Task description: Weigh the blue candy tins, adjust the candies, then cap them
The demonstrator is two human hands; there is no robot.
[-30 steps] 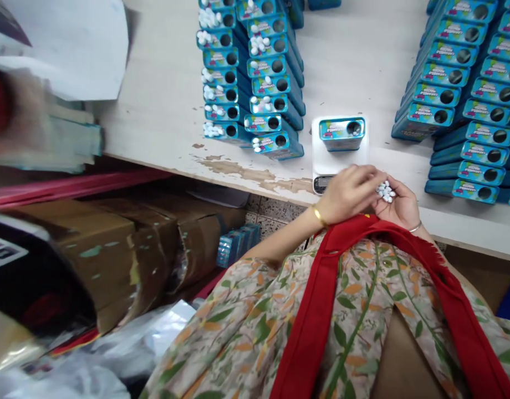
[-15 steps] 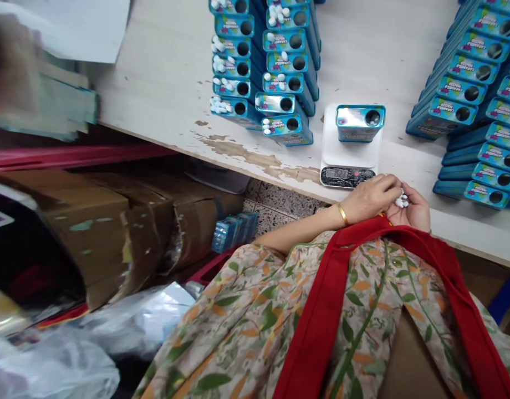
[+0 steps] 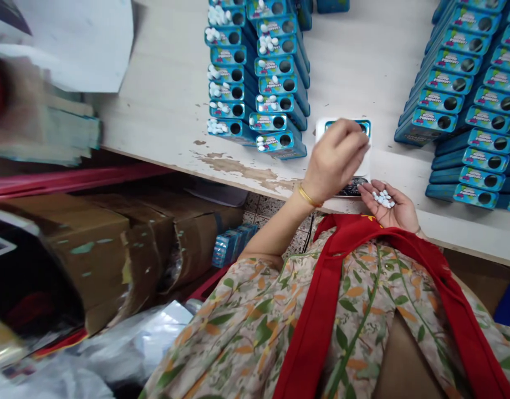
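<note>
In the head view, we see two bare hands near the middle right of the frame. The left hand (image 3: 336,158) is up over the blue tin (image 3: 366,126) that stands on the white scale (image 3: 365,166). Its fingertips are pressed together by the round hole of the tin, and we cannot tell if they pinch anything. That hand hides much of the tin's top and part of the scale's black panel (image 3: 350,189). A gold bangle (image 3: 306,196) is on the left wrist. The right hand (image 3: 398,213) is lower and a bit to the right, palm up and spread like a little bowl, with a small heap of white pieces (image 3: 383,199) in it. At the top middle of the frame, two rows of blue tins (image 3: 229,55) stand on the pale table (image 3: 163,111), and most of the ones we see have white pieces lying on top. At the upper right, more blue tins (image 3: 440,100) stand close side by side, with dark round holes showing. Big white paper (image 3: 80,55) lies at the upper left, and the shape under it at the left edge is too blurry to name. At the lower left, we see brown boxes (image 3: 84,238), a few shiny blue packs (image 3: 232,244) and see-through plastic (image 3: 88,354). A red strap (image 3: 309,321) hangs over flowery clothes (image 3: 238,332) at the bottom.
</note>
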